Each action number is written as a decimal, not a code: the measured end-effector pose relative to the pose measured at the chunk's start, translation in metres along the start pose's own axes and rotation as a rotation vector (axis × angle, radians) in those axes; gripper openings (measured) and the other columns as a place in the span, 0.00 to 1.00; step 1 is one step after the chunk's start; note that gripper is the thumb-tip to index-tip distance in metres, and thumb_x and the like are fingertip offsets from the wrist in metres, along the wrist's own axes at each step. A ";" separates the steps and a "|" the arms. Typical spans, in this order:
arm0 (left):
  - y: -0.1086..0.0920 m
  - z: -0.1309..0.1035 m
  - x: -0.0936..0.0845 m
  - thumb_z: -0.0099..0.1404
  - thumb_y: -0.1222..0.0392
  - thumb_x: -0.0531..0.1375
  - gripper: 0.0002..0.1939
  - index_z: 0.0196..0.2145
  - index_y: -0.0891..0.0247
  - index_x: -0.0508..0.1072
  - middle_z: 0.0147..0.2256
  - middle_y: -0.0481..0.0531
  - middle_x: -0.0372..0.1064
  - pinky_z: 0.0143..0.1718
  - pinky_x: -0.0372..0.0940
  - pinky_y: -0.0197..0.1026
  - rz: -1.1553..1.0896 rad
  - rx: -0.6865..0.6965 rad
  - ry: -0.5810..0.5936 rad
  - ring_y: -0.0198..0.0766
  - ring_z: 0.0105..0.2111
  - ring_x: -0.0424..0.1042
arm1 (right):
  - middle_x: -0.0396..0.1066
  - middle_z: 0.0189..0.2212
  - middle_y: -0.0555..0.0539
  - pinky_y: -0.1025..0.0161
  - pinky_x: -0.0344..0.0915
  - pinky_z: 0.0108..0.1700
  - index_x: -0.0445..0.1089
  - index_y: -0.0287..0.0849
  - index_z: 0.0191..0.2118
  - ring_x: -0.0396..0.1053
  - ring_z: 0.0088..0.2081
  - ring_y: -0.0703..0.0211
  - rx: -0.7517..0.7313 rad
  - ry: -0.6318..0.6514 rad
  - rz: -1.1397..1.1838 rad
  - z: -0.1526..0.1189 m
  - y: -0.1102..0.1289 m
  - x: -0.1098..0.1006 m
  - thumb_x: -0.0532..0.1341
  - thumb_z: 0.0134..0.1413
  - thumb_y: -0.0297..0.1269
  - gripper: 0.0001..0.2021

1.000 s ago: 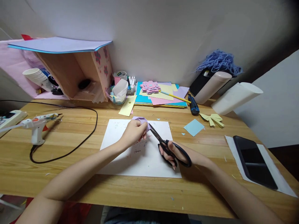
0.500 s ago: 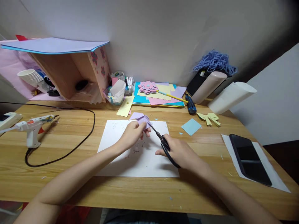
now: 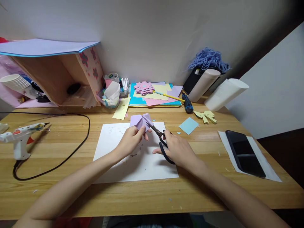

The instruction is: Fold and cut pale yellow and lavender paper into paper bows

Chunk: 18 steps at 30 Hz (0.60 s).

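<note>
Between thumb and fingers, my left hand (image 3: 133,138) pinches a folded piece of purple paper (image 3: 137,120) above a white sheet (image 3: 152,171). A slit shows in the purple paper's upper edge. My right hand (image 3: 178,147) grips black-handled scissors (image 3: 158,131), their blades pointing up and left against the right part of the purple paper. The scissor handles are spread apart. A light blue paper square (image 3: 188,125) lies to the right of the white sheet, near a cut yellow paper piece (image 3: 205,116).
A hot glue gun (image 3: 22,139) with a black cord lies at left. Behind stand an open pink box (image 3: 90,72), a stack of coloured paper (image 3: 137,100) with a pink paper flower (image 3: 143,88), and a cutter (image 3: 187,103). A phone (image 3: 244,153) rests at right.
The purple paper has turned, so its slit and two upper flaps now show. The scissors have moved farther over the paper. The whole view has shifted slightly to the right.
</note>
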<state>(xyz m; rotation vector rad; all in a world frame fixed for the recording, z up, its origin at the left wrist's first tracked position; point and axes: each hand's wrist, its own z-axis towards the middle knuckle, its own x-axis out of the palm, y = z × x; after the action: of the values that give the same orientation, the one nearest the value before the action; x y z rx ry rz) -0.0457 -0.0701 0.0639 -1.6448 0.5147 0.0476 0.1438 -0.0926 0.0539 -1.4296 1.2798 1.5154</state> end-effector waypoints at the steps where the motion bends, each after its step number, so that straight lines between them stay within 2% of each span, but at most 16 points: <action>1: 0.001 0.000 0.000 0.64 0.46 0.48 0.24 0.30 0.67 0.75 0.17 0.45 0.59 0.22 0.51 0.34 -0.012 0.003 0.000 0.30 0.17 0.53 | 0.71 0.30 0.41 0.63 0.52 0.25 0.55 0.41 0.35 0.72 0.31 0.45 0.003 0.010 0.005 0.000 0.000 -0.001 0.50 0.50 0.64 0.26; 4: 0.004 0.002 0.001 0.64 0.46 0.48 0.24 0.34 0.67 0.75 0.19 0.47 0.63 0.21 0.51 0.33 -0.025 -0.005 -0.005 0.30 0.18 0.53 | 0.72 0.30 0.41 0.63 0.52 0.25 0.56 0.41 0.35 0.72 0.31 0.45 0.007 0.053 0.050 0.000 0.000 -0.003 0.50 0.50 0.63 0.26; 10: 0.006 0.001 0.001 0.63 0.45 0.48 0.25 0.34 0.68 0.76 0.20 0.49 0.65 0.19 0.51 0.33 -0.017 -0.015 -0.008 0.30 0.17 0.54 | 0.71 0.28 0.44 0.65 0.51 0.25 0.56 0.42 0.35 0.70 0.29 0.49 -0.006 0.185 0.167 -0.002 0.001 -0.011 0.50 0.52 0.62 0.24; 18: 0.005 0.001 0.001 0.64 0.45 0.48 0.25 0.33 0.68 0.76 0.19 0.49 0.65 0.21 0.53 0.34 0.014 -0.020 -0.003 0.30 0.17 0.55 | 0.71 0.29 0.42 0.65 0.51 0.26 0.57 0.41 0.36 0.71 0.30 0.48 0.017 0.170 0.158 -0.002 0.002 -0.008 0.50 0.51 0.62 0.25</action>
<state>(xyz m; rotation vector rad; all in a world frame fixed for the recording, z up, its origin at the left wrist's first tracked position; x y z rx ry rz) -0.0463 -0.0701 0.0587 -1.6606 0.5252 0.0664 0.1440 -0.0943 0.0628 -1.5026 1.5359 1.5053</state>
